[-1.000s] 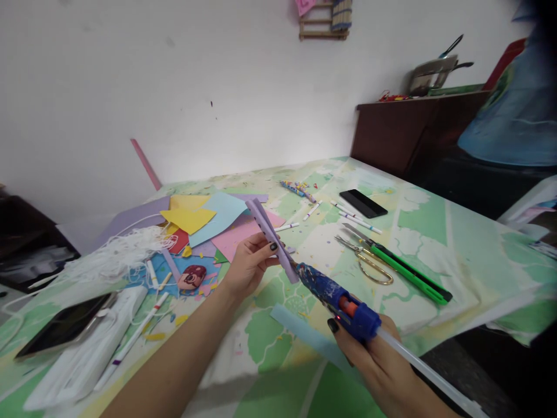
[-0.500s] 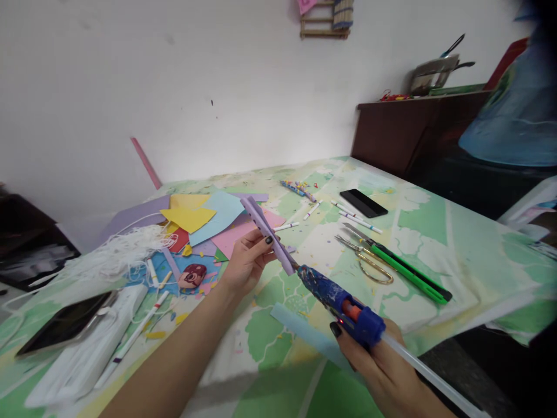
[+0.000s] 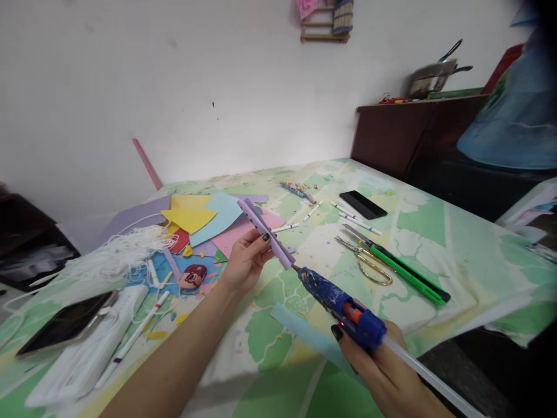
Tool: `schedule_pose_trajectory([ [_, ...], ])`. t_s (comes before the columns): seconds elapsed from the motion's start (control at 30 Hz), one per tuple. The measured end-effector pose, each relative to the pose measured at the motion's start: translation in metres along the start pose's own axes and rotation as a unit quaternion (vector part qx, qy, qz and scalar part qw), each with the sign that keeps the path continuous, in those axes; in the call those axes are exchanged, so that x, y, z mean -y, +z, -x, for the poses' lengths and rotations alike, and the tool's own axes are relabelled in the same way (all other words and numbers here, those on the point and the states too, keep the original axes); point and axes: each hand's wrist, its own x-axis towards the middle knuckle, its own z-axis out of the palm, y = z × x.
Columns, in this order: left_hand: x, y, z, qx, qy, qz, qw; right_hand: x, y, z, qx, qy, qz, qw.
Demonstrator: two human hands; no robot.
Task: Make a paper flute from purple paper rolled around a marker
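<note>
My left hand (image 3: pixel 244 262) is closed on a folded purple paper strip (image 3: pixel 265 232), held tilted above the table with its lower end toward me. My right hand (image 3: pixel 383 368) grips a blue glue gun (image 3: pixel 339 305) with a clear glue stick out of its back. The gun's nozzle tip sits at the strip's lower end. A light blue paper strip (image 3: pixel 304 334) lies flat on the table under the gun.
Coloured paper sheets (image 3: pixel 204 220) and white string (image 3: pixel 122 249) are piled at the left. Scissors (image 3: pixel 369 258), a green cutter (image 3: pixel 404 270), markers and a black phone (image 3: pixel 362 204) lie at the right. Another phone (image 3: pixel 61 328) rests at the near left. A dark cabinet (image 3: pixel 413 128) stands behind.
The glue gun has drawn back a little toward me along the purple strip, and its nozzle now sits at the strip's lower end. My left hand keeps its hold.
</note>
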Motion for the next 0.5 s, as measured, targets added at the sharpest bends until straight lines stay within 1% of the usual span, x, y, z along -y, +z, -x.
schedule_pose_trajectory([
  [0.2,0.000,-0.002,-0.001,-0.012,-0.007,0.013,1.000,0.007,-0.004,0.000,-0.003,-0.002,-0.009,1.000],
  [0.3,0.000,-0.003,-0.002,-0.024,-0.009,0.018,1.000,0.006,-0.008,0.002,-0.019,-0.002,0.003,1.000],
  [0.4,-0.001,-0.003,-0.003,-0.038,-0.001,0.003,0.999,-0.007,-0.022,0.004,-0.080,0.001,0.058,0.995],
  [0.43,-0.001,-0.003,-0.003,-0.039,0.006,-0.012,0.999,-0.015,-0.030,0.003,-0.110,0.005,0.089,0.990],
  [0.47,-0.001,-0.003,-0.003,-0.038,0.012,-0.031,0.999,-0.024,-0.040,0.002,-0.124,0.008,0.120,0.985],
  [0.5,-0.001,-0.004,-0.003,-0.038,0.017,-0.054,0.998,-0.035,-0.053,-0.001,-0.148,0.029,0.163,0.975],
])
